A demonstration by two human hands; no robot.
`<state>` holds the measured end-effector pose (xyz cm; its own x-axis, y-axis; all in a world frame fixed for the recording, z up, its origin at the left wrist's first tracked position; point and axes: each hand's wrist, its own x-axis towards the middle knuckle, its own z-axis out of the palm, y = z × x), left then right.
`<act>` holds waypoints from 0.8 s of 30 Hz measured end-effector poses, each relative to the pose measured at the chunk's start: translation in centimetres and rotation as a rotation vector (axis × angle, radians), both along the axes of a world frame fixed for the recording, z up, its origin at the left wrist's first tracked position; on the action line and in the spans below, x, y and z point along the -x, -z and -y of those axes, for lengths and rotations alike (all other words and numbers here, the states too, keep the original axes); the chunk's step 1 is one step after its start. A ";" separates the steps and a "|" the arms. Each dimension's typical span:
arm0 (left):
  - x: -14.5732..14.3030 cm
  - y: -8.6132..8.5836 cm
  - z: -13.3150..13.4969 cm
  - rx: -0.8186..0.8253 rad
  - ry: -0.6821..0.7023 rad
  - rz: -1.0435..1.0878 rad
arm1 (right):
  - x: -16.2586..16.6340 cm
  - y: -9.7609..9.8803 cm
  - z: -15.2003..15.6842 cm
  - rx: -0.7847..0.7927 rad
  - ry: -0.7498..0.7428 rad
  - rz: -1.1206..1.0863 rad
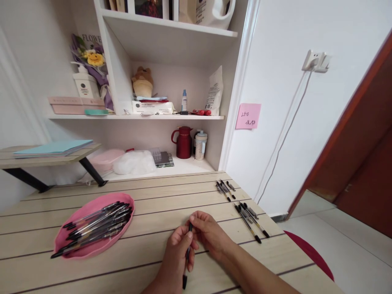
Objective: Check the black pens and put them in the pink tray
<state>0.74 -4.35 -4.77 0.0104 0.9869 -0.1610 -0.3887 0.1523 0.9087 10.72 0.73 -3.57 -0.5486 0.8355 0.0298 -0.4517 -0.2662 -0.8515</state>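
Nearest to us, both hands are closed on one black pen (187, 257), held out over the front of the desk (159, 196). The left hand (177, 251) wraps its middle; the right hand (208, 232) pinches the upper end, and that tip is hidden among the fingers. The dark lower end sticks out below the left hand. Both forearms run off the bottom edge.

To the left, a pink tray (88, 255) carries a heap of pens (101, 224) — too overlapped for us to count — with one end poking over the rim. At right we see a near cluster of pens and small parts (251, 220) and a farther one (226, 190); the smallest bits we cannot make out. Beyond the desk edge, a red rounded surface (315, 255) shows only in part.

Farther back: a cloudy plastic bag (134, 162), contents unclear, partly covering a pink container (107, 158). A red jug (184, 143) stands near a speckled cup (200, 146), which half hides something dark. On the wall, a pink note (248, 116) reads "250" — the rest we cannot decipher. The top shelf's items (183, 10) are cut off by the upper edge.
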 end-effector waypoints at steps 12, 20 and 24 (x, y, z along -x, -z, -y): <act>0.0 0.0 -0.1 -0.003 0.013 0.000 | 0.1 -0.3 0.2 0.002 0.039 -0.013; -0.2 -0.6 0.5 0.006 -0.030 -0.021 | 0.1 -0.3 0.2 0.006 0.006 -0.024; -0.1 -0.2 0.1 0.005 -0.001 -0.007 | 0.1 -0.3 0.2 0.044 0.019 -0.050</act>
